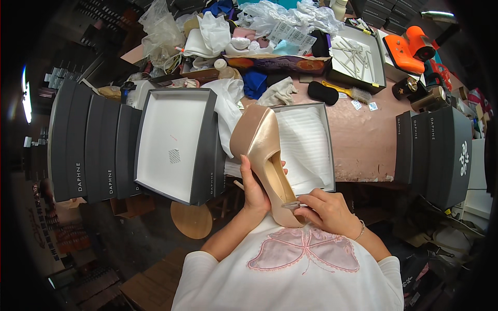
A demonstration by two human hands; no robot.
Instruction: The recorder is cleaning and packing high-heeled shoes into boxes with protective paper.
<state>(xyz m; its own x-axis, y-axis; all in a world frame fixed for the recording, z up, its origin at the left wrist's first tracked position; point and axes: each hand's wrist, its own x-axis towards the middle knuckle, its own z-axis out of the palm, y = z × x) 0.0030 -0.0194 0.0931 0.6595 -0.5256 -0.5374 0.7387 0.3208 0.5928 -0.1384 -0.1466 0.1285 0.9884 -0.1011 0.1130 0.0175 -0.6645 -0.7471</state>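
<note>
A champagne satin platform high-heeled shoe (254, 136) is held up in front of my chest, its toe toward the table and its heel end toward me. My left hand (255, 189) is closed round its side, thumb on the near face and fingertips showing past the far edge. At the heel end, my right hand (327, 210) pinches a small grey flat piece (291, 205) at the rim of the shoe's opening; its exact kind is unclear. Behind the shoe lies an open shoebox (332, 150) lined with white padded paper (303, 140).
An upright white-lined box lid (168, 145) and several dark shoeboxes (72, 140) stand left; more boxes (441, 155) stand right. Farther back are a yellow-handled brush (358, 95), a black pad (322, 93), a tray of sticks (358, 57), an orange tool (410, 51) and crumpled plastic.
</note>
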